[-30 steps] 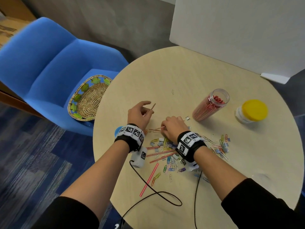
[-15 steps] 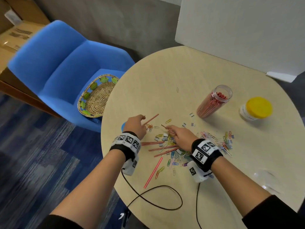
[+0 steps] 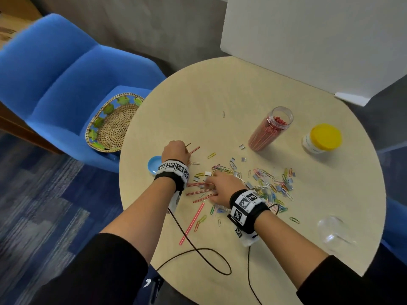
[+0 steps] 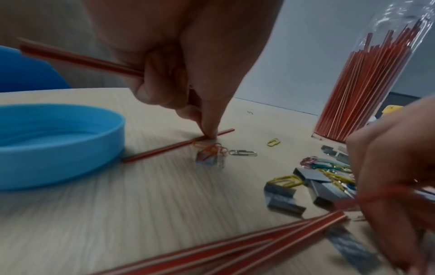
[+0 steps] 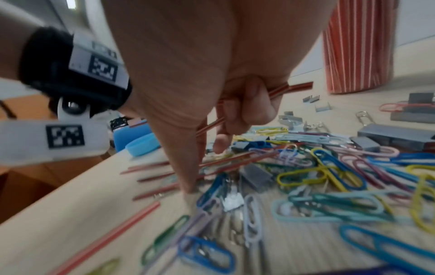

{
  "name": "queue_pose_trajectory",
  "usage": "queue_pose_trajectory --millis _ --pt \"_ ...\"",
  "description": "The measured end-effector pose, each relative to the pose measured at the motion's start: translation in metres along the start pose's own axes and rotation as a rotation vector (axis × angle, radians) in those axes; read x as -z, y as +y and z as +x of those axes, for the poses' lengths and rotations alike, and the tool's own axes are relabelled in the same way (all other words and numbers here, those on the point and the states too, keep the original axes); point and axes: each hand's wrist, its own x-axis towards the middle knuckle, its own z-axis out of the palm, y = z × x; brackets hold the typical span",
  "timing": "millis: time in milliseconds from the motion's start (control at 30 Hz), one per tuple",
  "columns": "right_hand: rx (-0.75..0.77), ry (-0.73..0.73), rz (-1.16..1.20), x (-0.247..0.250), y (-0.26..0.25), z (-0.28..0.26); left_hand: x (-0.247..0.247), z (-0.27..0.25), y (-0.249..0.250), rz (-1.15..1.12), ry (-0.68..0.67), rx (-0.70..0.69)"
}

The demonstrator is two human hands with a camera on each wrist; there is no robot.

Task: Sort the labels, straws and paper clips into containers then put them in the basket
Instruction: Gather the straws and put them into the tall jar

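Here, on the counter point(image 3: 242, 89):
Left hand point(image 3: 175, 150): curled round one straw point(image 4: 77, 57), fingertip pressing another point(image 4: 169, 147).
Right hand point(image 3: 222, 188): grips straws point(image 5: 292, 88) over the paper clips point(image 3: 273, 186).
Jar point(image 3: 269, 128): holds straws.
Basket point(image 3: 110, 122): on chair point(image 3: 55, 80).

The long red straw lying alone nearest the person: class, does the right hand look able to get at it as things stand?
Probably yes. The long red straw lies bare on the table, just beside the right hand, with only flat paper clips nearby. But that hand already grips straws, so its fingers are partly taken.
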Motion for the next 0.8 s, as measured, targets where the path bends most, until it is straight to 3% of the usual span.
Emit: queue_pose_trajectory --millis 133,267,467,600,700,800 --pt "0.030 0.068 -0.065 -0.007 -0.002 0.001 -0.004 0.001 0.005 0.123 -0.059 -0.030" --pt "0.062 0.042 -0.151 -0.004 -0.002 0.004 -0.010 -0.002 0.002 0.154 -0.066 -0.100" --pt "-0.022 0.050 -0.112 0.012 0.015 0.001 0.005 -0.018 -0.005 -0.200 0.057 -0.239" --pt "-0.143 0.174 -0.069 0.019 0.029 -0.004 0.007 -0.039 -0.014 -0.315 -0.028 -0.308" --pt "-0.166 0.224 -0.115 0.016 0.029 -0.011 0.002 -0.054 -0.026 -0.214 -0.114 -0.319" --pt "-0.093 0.191 -0.112 0.008 0.021 -0.015 -0.005 -0.066 -0.037 -0.016 -0.146 -0.354"
